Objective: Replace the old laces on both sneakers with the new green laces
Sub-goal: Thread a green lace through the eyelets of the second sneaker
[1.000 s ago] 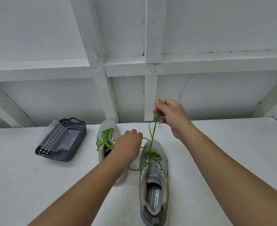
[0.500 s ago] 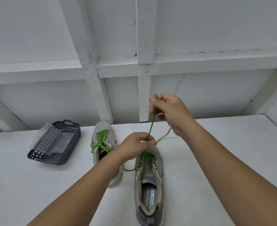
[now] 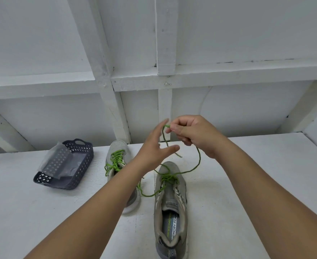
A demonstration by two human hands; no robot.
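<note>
Right hand [image 3: 193, 132] pinches the lace [image 3: 197, 161]; left hand [image 3: 155, 152] hovers with fingers spread. A hard tug could unthread the sneaker [image 3: 169, 206].

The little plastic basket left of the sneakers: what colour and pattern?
Dark navy-grey plastic basket, walls pierced with diamond-shaped holes; the head view shows it.

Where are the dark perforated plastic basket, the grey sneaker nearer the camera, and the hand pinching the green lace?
dark perforated plastic basket [image 3: 83, 164]: head view, on its right side wall.
grey sneaker nearer the camera [image 3: 168, 204]: head view, on its tongue.
right hand [image 3: 193, 132]: head view, on the back of the hand.
</note>
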